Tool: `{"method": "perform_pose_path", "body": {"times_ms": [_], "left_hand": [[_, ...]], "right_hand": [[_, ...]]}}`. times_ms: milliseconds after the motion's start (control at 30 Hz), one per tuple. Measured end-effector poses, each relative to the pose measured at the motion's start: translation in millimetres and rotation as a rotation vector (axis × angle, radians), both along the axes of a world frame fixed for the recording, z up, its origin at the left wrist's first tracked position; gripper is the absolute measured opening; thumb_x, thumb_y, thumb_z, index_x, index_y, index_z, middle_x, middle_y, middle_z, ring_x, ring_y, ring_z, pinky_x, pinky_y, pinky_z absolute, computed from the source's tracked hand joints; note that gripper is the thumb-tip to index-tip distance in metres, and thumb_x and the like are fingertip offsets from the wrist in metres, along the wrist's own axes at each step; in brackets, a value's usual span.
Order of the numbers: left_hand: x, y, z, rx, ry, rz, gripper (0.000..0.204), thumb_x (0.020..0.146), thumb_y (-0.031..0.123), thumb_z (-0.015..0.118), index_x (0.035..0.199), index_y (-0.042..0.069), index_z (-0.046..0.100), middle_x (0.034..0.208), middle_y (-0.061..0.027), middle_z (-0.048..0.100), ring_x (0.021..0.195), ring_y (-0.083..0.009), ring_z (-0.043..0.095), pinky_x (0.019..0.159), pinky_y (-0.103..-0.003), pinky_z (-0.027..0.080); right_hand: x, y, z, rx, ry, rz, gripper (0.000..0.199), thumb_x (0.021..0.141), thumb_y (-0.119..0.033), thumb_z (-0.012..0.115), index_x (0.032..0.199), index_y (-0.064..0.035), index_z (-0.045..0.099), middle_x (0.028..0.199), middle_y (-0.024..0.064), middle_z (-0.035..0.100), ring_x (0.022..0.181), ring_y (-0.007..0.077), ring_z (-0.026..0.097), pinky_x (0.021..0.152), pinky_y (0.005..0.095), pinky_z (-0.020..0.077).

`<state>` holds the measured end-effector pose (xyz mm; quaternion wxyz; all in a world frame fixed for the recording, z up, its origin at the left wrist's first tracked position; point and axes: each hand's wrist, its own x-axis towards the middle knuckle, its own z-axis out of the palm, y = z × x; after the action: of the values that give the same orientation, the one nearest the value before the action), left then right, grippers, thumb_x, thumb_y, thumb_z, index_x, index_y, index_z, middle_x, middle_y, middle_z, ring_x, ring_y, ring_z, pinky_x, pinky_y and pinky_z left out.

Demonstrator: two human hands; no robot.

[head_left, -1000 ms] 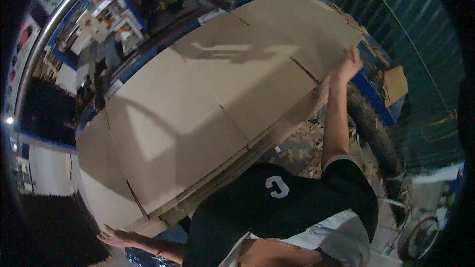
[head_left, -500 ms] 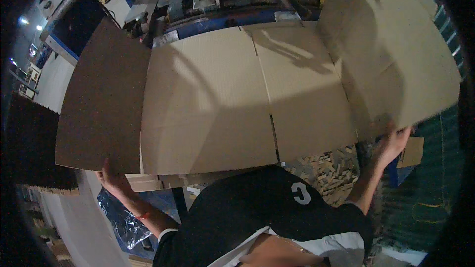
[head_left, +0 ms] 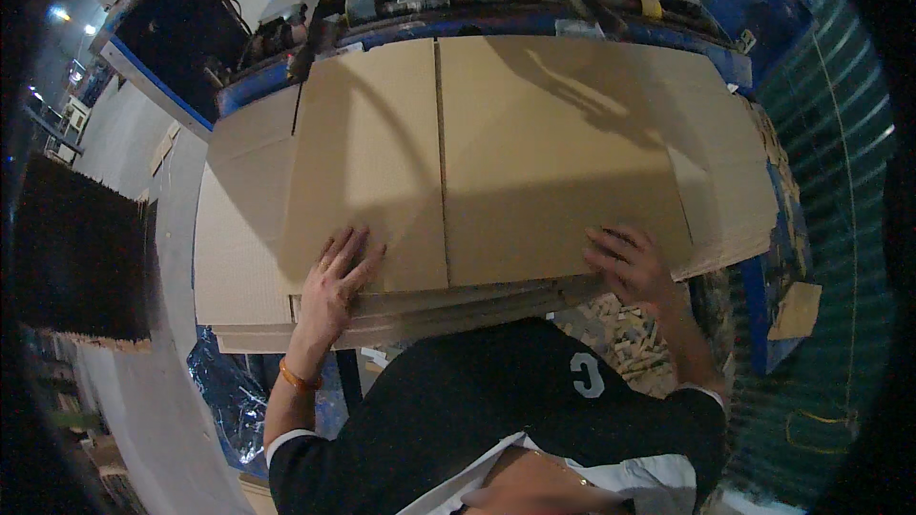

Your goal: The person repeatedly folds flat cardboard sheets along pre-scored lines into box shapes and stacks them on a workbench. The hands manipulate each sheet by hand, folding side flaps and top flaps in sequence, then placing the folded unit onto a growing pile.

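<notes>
A large flattened cardboard box blank [head_left: 534, 153], plain brown and creased into panels with a slit running down from its top edge left of centre, lies flat across the middle of the frame. It rests on a stack of similar cardboard sheets [head_left: 248, 315] whose edges show along the lower left and right.

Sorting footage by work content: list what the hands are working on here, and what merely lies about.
In hand:
- left hand flat on the top cardboard sheet
- right hand on its near edge
- cardboard stack beneath

Lying about:
- blue machine frame
- wood scraps
- loose cardboard piece
</notes>
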<state>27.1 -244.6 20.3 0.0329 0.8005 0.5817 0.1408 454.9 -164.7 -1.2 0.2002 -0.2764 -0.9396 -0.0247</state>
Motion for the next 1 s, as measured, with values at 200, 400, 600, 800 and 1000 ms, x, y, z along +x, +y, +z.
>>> {"method": "perform_pose_path", "body": {"times_ms": [200,400,600,800,1000], "left_hand": [[-17.3,39.7,0.1,0.118,-0.064,0.018,0.044,0.084,0.013,0.046,0.128,0.018,0.048,0.135,-0.0131,0.040,0.126,-0.0317,0.035,0.106,-0.044,0.025],[-31.9,142.4,-7.1,0.292,-0.201,0.022,0.041,0.091,0.024,0.040,0.130,0.014,0.044,0.133,-0.0160,0.040,0.123,-0.0335,0.037,0.105,-0.042,0.026],[-43.2,232.3,-14.5,0.513,0.169,0.294,0.060,0.075,0.012,0.058,0.132,0.011,0.038,0.122,-0.0192,0.047,0.117,-0.0355,0.040,0.098,-0.045,0.032],[-92.0,119.6,-21.9,0.515,-0.001,0.325,0.066,0.078,0.019,0.067,0.132,-0.001,0.035,0.134,-0.0224,0.037,0.127,-0.0364,0.032,0.105,-0.040,0.024],[-146.3,-37.1,-26.5,0.345,-0.313,1.443,0.068,0.084,0.033,0.061,0.131,-0.006,0.032,0.129,-0.0257,0.041,0.113,-0.0319,0.048,0.095,-0.037,0.039]], "right_hand": [[-6.3,74.1,-1.1,0.033,-0.181,-0.133,0.063,0.067,-0.043,0.067,0.122,-0.0151,0.052,0.131,0.0085,0.044,0.120,0.0307,0.039,0.099,0.0459,0.0311],[-27.3,179.2,-3.3,-0.234,-0.155,-0.260,0.066,0.076,-0.054,0.055,0.130,-0.0177,0.044,0.137,0.0083,0.036,0.127,0.0296,0.029,0.104,0.0440,0.0227],[-75.5,221.5,-8.3,-0.013,-0.068,-0.512,0.051,0.084,-0.042,0.053,0.131,-0.0247,0.042,0.140,0.0114,0.031,0.129,0.0317,0.026,0.106,0.0443,0.0195],[10.7,139.9,5.1,-0.189,0.122,-0.717,0.058,0.084,-0.039,0.053,0.134,-0.0159,0.036,0.138,0.0166,0.033,0.126,0.0354,0.033,0.102,0.0433,0.0298],[138.2,43.9,-19.5,0.042,0.222,-1.592,0.060,0.082,-0.038,0.056,0.131,-0.0074,0.039,0.130,0.0217,0.042,0.126,0.0355,0.033,0.101,0.0406,0.0310]]}}
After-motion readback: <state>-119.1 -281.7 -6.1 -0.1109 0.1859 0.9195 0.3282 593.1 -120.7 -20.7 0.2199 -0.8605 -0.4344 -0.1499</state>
